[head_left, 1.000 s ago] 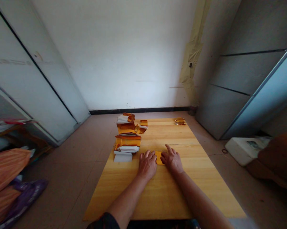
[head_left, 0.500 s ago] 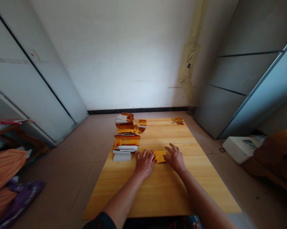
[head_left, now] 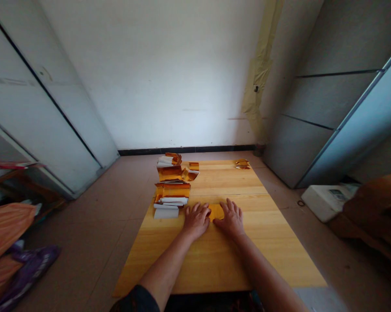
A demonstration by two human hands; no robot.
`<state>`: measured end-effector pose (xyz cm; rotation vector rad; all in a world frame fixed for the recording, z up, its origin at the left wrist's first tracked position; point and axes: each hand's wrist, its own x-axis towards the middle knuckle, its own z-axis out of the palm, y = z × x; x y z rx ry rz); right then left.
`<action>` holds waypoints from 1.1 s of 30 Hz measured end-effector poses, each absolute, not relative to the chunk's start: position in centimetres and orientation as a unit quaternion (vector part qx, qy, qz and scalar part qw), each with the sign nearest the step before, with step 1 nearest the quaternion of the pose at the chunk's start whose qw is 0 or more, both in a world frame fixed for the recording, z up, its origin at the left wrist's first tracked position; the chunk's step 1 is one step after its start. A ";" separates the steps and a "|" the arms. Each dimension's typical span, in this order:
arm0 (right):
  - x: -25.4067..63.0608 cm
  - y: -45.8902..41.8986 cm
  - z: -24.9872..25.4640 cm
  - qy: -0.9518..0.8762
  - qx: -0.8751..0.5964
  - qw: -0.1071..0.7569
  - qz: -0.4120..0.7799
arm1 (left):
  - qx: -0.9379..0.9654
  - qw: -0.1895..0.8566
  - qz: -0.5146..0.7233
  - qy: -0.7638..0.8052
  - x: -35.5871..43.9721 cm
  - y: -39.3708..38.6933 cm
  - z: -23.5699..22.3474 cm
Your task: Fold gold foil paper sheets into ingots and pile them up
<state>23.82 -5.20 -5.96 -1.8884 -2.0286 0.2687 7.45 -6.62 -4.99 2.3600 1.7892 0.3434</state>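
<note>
A small golden sheet of paper (head_left: pixel 216 211) lies flat on the wooden table (head_left: pixel 221 260). My left hand (head_left: pixel 195 219) rests palm down on the sheet's left edge, fingers spread. On the sheet's right part my right hand (head_left: pixel 229 219) presses flat, fingers stretched out. Most of the sheet is hidden under both hands. To the left of my left hand stands a stack of gold and white paper (head_left: pixel 169 199).
More gold paper piles (head_left: pixel 173 168) sit at the table's far left, and folded gold pieces (head_left: pixel 241 164) at the far right corner. A white box (head_left: pixel 327 201) lies on the floor at right. Orange and purple bags (head_left: pixel 10 242) lie at left.
My right hand has come down flat onto the golden sheet and now covers more of it. The left hand stays on the sheet's left edge.
</note>
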 end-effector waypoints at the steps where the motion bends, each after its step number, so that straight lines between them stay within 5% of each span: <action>1: 24.1 -5.2 -5.9 -0.716 -0.667 0.183 0.094 | 0.791 0.084 0.110 0.596 7.4 -6.6 -4.9; 19: 29.0 -3.8 -7.5 -0.751 -0.575 0.293 0.137 | 0.803 0.148 0.060 0.575 6.2 -5.7 -4.1; 27: 28.4 -5.5 -4.5 -0.824 -0.516 0.185 0.144 | 0.809 0.137 0.067 0.567 6.1 -5.5 -4.2; 33: 27.5 -5.0 -5.4 -0.790 -0.559 0.214 0.129 | 0.804 0.144 0.076 0.572 6.3 -5.4 -4.0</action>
